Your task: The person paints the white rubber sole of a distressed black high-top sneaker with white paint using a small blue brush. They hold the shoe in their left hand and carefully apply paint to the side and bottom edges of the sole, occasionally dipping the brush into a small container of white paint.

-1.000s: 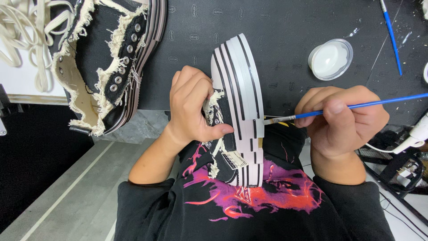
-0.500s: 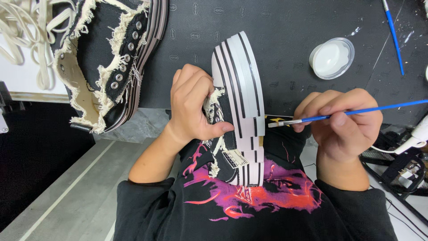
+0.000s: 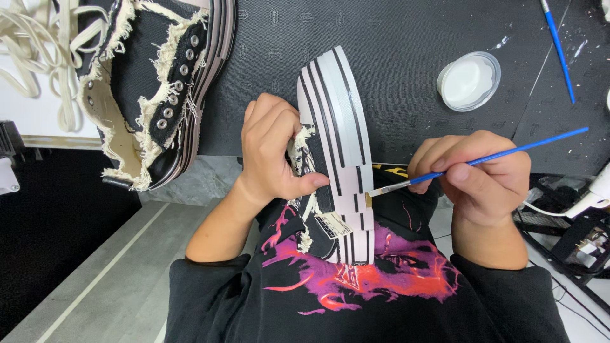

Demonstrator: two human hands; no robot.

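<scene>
My left hand (image 3: 274, 155) grips a black canvas platform shoe (image 3: 333, 152) on its side, its thick white sole with black stripes facing up. My right hand (image 3: 480, 181) pinches a thin blue-handled paintbrush (image 3: 483, 159). The bristle tip touches the edge of the white sole near the heel. The shoe rests partly on a black mat (image 3: 394, 38) and partly over my lap.
A second frayed black shoe (image 3: 155, 89) lies at the upper left beside loose cream laces (image 3: 38, 51). A small round tub of white paint (image 3: 468, 80) and another blue brush (image 3: 558, 47) sit on the mat at the upper right. Cables and a white tool (image 3: 594, 194) lie at the right.
My right hand has drawn the brush slightly down and left along the sole's edge. The left hand and shoe have stayed put.
</scene>
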